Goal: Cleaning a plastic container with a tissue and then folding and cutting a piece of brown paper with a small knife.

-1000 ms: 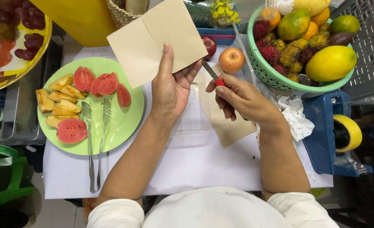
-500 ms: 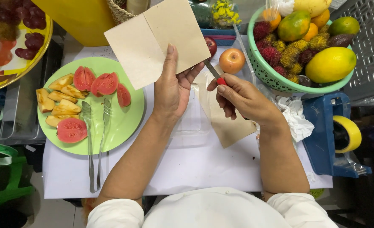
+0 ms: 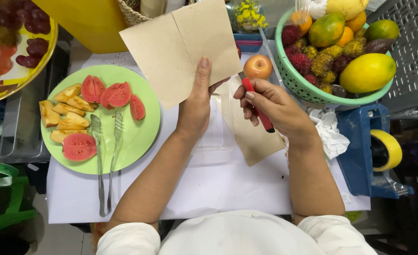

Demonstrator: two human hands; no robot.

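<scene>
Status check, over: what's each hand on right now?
Left hand pinching brown paper sheet, raised. Right hand gripping red-handled knife, blade hidden behind sheet. Clear plastic lid beneath.

A person in a white cloth garment with short sleeves and small buttons; forearms and both hands [image 3: 197, 106] are bare.

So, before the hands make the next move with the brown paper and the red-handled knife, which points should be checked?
1. Left hand grips folded brown paper sheet: ok.
2. Right hand grips red-handled knife: ok.
3. Blade position: cannot tell, hidden behind paper.
4. Left fingers clear of blade: cannot tell.
5. Clear plastic tray lies beneath the hands: ok.
6. Green plate of cut fruit sits apart: ok.
</scene>
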